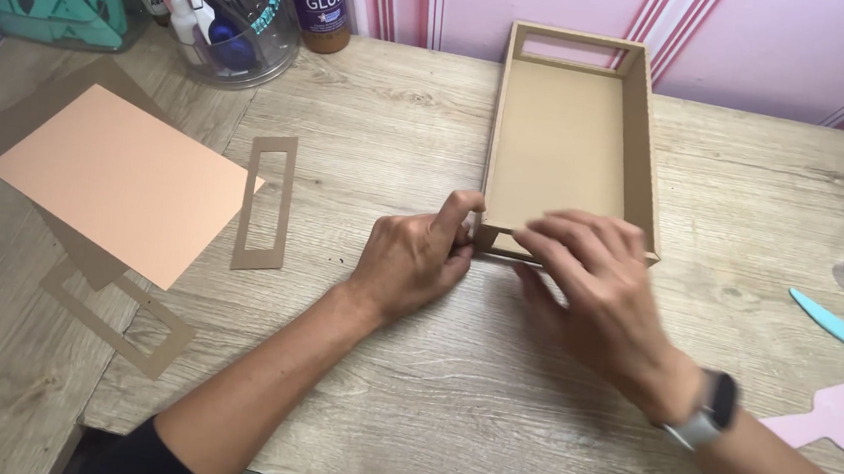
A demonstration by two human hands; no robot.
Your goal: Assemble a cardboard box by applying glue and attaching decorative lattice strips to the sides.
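A person's two hands press at the near end of an open brown chipboard tray lying flat on a wood-grain tabletop. The left hand pinches the tray's near-left corner between thumb and forefinger; the right hand, a grey watch at its wrist, lies with fingers spread flat over the near wall, hiding most of it. By the look of it, the near wall is being seated against the base and held square; the next move seems to call for steady, even pressure along that edge without shifting the side walls.

Left of the hands lie a narrow chipboard frame strip, a peach card sheet over darker board, and a second frame strip. At the back stand a purple-labelled glue bottle with a brown base and a clear tub of small bottles. At right rest a light-blue scoring tool and a pink scraper.
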